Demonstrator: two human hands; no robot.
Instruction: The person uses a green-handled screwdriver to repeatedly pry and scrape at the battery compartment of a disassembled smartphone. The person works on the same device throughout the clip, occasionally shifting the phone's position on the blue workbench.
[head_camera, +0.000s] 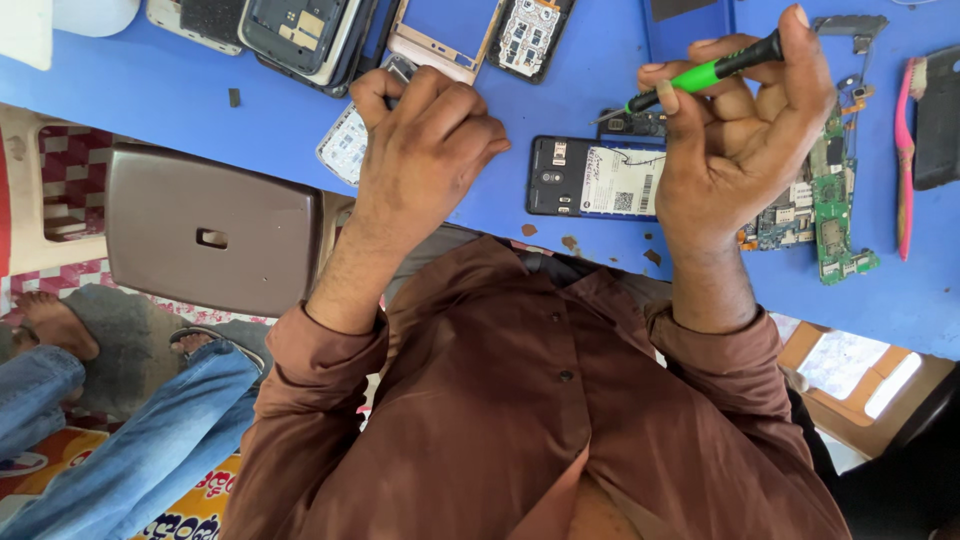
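Opened phone (592, 178) flat on blue table (250, 120), back cover off, battery in place. Right hand (745, 130) pinching green screwdriver (700, 72), tip just above phone's top edge. Left hand (425, 130) curled over silver phone part (345, 145). Circuit boards (830, 210) already out; disassembly well advanced.

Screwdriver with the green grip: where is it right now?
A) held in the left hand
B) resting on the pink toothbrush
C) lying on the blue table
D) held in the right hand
D: the right hand pinches the screwdriver in its fingers, lifted, with the tip pointing down towards the opened phone on the blue table, while the left hand rests on a separate phone part.
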